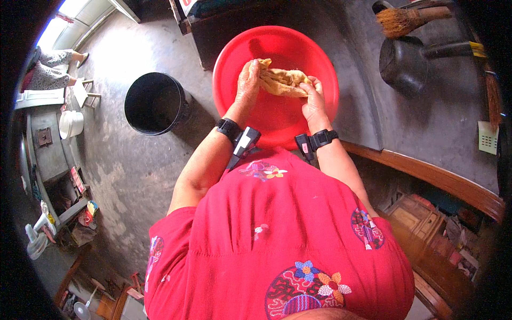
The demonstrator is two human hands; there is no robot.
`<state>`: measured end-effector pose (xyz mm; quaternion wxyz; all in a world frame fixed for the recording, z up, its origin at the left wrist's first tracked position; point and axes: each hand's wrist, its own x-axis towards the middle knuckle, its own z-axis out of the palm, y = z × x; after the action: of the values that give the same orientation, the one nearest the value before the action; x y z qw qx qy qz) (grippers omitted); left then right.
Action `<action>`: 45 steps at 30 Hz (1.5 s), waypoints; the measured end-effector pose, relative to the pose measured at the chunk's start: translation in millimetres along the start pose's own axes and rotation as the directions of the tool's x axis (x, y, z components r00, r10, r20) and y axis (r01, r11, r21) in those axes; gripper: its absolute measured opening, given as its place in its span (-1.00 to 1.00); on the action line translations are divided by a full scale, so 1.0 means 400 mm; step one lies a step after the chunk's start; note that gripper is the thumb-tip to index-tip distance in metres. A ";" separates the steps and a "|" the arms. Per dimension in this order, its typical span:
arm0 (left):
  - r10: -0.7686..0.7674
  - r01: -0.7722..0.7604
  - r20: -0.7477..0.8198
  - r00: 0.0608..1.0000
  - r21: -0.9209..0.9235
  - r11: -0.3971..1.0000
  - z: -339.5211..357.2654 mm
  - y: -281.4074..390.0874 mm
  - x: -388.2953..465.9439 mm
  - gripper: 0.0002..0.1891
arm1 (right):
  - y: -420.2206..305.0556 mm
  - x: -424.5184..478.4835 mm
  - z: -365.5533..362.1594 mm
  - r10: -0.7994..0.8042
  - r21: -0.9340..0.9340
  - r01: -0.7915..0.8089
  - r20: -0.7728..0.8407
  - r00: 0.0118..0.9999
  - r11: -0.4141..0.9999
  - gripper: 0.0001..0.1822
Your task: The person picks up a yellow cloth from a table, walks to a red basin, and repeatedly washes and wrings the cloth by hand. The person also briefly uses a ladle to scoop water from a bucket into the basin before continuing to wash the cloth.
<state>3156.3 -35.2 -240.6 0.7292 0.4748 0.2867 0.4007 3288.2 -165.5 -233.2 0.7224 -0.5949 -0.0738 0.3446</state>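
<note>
A crumpled yellow-tan cloth (pixel 282 82) is stretched between my two hands, bunched in loose folds. My left hand (pixel 249 82) grips its left end, with a corner of cloth poking up past the thumb. At the right end, the fingers of my right hand (pixel 314 96) are closed on the cloth. Both hands are over a round red plastic basin (pixel 276 128), which stands before me. A shadow falls on the basin's far inner wall. Whether the basin holds any water, I cannot tell.
A black bucket (pixel 154 104) stands on the concrete floor to the left. A seated person's legs (pixel 52 70) show at the upper left, by a small stool (pixel 85 94). On the right are a black long-handled scoop (pixel 404 66) and a straw brush (pixel 400 22). A dark cabinet (pixel 240 32) stands behind the basin.
</note>
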 end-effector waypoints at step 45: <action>-0.267 0.318 0.175 0.948 -0.453 0.833 -0.204 0.102 -0.083 -0.73 | -0.025 0.006 0.078 0.025 -0.751 0.660 0.660 0.751 0.019 -0.65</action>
<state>3061.2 -16.6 -233.1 0.8898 0.2521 0.2103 0.3170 3278.0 -139.3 -216.1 0.1517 -0.7640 -0.6057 0.1625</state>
